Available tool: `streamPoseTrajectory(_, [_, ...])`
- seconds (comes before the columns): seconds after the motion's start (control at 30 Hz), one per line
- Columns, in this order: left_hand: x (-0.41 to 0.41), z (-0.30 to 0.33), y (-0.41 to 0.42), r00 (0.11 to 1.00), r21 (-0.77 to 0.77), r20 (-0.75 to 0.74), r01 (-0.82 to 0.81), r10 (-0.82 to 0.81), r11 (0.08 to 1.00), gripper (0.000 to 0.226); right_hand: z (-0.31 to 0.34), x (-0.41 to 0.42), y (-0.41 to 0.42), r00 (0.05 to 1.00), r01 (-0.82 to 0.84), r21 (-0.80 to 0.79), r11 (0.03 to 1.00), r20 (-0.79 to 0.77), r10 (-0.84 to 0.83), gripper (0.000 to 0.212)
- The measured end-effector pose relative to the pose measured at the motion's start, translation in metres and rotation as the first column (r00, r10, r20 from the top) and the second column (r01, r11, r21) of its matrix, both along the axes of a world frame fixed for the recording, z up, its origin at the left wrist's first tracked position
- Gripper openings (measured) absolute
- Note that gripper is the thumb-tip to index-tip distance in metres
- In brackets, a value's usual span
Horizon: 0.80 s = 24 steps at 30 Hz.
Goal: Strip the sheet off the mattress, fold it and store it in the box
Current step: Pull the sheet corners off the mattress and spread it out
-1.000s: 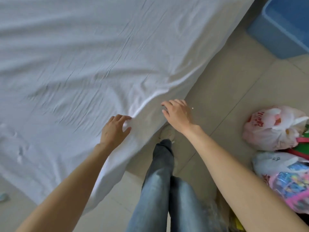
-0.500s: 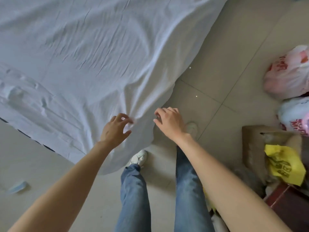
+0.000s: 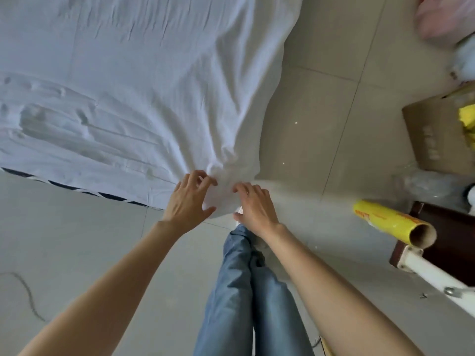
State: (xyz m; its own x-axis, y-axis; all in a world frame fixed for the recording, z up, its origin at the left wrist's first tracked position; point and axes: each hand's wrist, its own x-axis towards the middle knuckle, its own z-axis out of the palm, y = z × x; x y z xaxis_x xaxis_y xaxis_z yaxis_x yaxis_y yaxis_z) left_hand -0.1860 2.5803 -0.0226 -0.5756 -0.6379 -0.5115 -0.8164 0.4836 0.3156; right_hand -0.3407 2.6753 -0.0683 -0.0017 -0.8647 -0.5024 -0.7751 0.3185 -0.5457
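A white sheet covers the mattress, which fills the upper left of the head view. A dark striped strip of the mattress edge shows under the sheet's hem. The sheet's near corner is bunched into folds between my hands. My left hand pinches that corner with curled fingers and thumb. My right hand grips the same bunch from the right side. The two hands are a palm's width apart. The storage box is out of view.
Beige floor tiles lie right of the bed. A cardboard box with yellow contents, a yellow roll, a dark wooden piece, a white metal tube and plastic bags crowd the right side. My legs in jeans stand below.
I have moved along the bed to its corner. Both hands have come closer together on the sheet's corner, which is more bunched. The blue box has left the view.
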Motion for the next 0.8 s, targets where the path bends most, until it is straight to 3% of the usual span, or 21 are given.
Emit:
streamPoseTrajectory(0.1, [0.021,-0.005,0.008,0.998,-0.081,-0.047,0.029,-0.033,0.996,0.052,-0.015,0.028,0.013,0.995,0.065,0.056,0.996,-0.082,-0.061,0.064])
streamPoseTrajectory(0.17, [0.033,-0.012,0.008,0.997,-0.142,-0.059,0.045,-0.054,0.989,0.045,-0.026,0.045,0.014,0.982,0.139,-0.088,0.986,-0.115,-0.149,0.054])
streamPoseTrajectory(0.27, [0.047,-0.014,0.008,0.997,-0.194,-0.075,-0.005,-0.010,0.981,0.027,-0.034,0.061,0.014,0.946,0.294,-0.304,0.906,-0.043,-0.321,0.024])
streamPoseTrajectory(0.4, [0.051,-0.017,0.001,0.992,-0.303,-0.090,0.055,-0.086,0.952,0.014,-0.031,0.052,0.028,0.956,0.259,-0.385,0.886,-0.029,-0.293,0.015])
streamPoseTrajectory(0.53, [0.038,-0.015,-0.005,0.975,-0.275,-0.192,0.059,-0.115,0.960,0.005,-0.016,0.034,0.040,0.951,0.288,-0.418,0.861,0.021,-0.308,0.022])
streamPoseTrajectory(0.7, [0.031,0.001,0.003,0.931,-0.320,-0.326,0.051,-0.161,0.946,0.003,-0.020,0.048,0.018,0.912,0.304,-0.391,0.869,-0.146,-0.384,0.040])
streamPoseTrajectory(0.8, [0.044,0.006,0.004,0.901,-0.336,-0.350,0.136,-0.257,0.932,0.004,-0.020,0.058,0.001,0.879,0.331,-0.465,0.821,-0.165,-0.448,0.021])
